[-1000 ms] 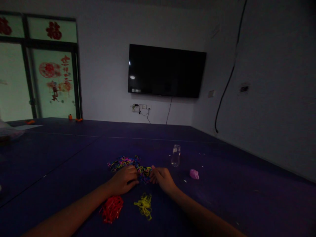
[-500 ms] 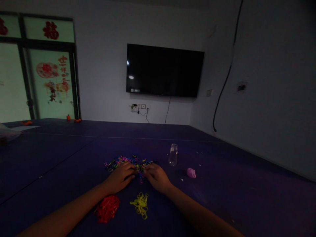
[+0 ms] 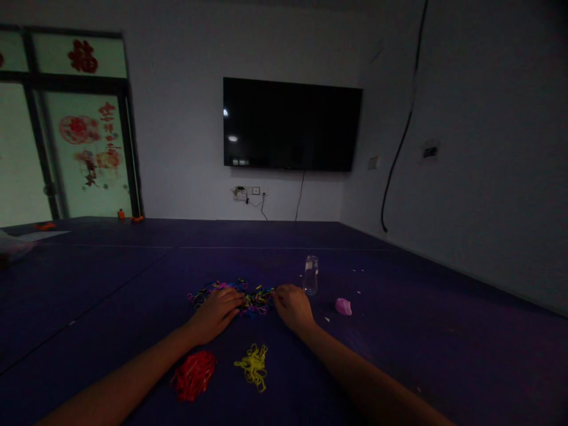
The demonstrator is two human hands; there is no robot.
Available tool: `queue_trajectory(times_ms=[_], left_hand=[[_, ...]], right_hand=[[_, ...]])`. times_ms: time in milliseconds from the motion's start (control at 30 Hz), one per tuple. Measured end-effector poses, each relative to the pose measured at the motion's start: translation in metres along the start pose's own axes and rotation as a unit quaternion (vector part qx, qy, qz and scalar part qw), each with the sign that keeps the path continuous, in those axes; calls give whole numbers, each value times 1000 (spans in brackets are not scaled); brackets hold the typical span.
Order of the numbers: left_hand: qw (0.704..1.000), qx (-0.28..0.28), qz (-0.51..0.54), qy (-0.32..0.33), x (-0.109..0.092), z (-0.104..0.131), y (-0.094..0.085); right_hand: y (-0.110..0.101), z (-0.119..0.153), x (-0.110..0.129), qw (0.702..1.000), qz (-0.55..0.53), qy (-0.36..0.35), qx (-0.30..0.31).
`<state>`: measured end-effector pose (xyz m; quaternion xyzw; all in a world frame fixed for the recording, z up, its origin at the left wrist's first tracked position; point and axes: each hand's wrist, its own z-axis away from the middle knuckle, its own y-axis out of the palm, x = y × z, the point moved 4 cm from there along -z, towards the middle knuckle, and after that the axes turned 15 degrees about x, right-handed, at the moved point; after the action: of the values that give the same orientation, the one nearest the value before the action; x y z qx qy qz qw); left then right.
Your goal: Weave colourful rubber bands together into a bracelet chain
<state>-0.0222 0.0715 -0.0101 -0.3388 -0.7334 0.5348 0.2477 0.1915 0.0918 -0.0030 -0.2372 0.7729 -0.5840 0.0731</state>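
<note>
A loose pile of small multicoloured rubber bands [image 3: 257, 300] lies on the purple tabletop in front of me. My left hand [image 3: 219, 307] rests over the pile's left part, its fingers stretched out flat and hiding some bands. At the right edge of the pile is my right hand [image 3: 293, 306], fingers slightly bent and apart from the thumb, with nothing visible in it. Nearer to me, a heap of red rubber bands [image 3: 194, 374] sits beside my left forearm. A smaller group of yellow rubber bands [image 3: 254, 365] lies between my forearms.
Just beyond my right hand a clear bottle [image 3: 311, 277] stands upright. A crumpled pink object [image 3: 343, 306] and small white scraps lie to its right. Orange items [image 3: 121, 214] stand along the far left edge of the purple table [image 3: 133, 284]. A television [image 3: 293, 125] hangs on the wall.
My right hand has shifted right, away from the middle of the pile, uncovering more bands. My left hand stays over the left part. The view has turned slightly.
</note>
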Motion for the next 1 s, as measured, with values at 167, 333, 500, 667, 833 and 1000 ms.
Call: queue_trajectory(times_ms=[167, 333, 500, 667, 833, 1000], left_hand=[[1000, 9, 14, 20, -1, -1, 2], [1000, -13, 20, 16, -3, -1, -2], [999, -31, -10, -26, 4, 1, 0], [997, -43, -29, -53, 6, 2, 0], [997, -43, -33, -56, 5, 1, -2], [998, -55, -30, -28, 3, 2, -3]], right_hand=[[-3, 1, -1, 998, 18, 58, 7], [-2, 0, 2, 999, -7, 18, 26], [-2, 3, 0, 998, -26, 63, 2], [4, 5, 7, 998, -2, 29, 50], [7, 2, 8, 998, -5, 7, 66], [4, -1, 9, 999, -21, -24, 40]])
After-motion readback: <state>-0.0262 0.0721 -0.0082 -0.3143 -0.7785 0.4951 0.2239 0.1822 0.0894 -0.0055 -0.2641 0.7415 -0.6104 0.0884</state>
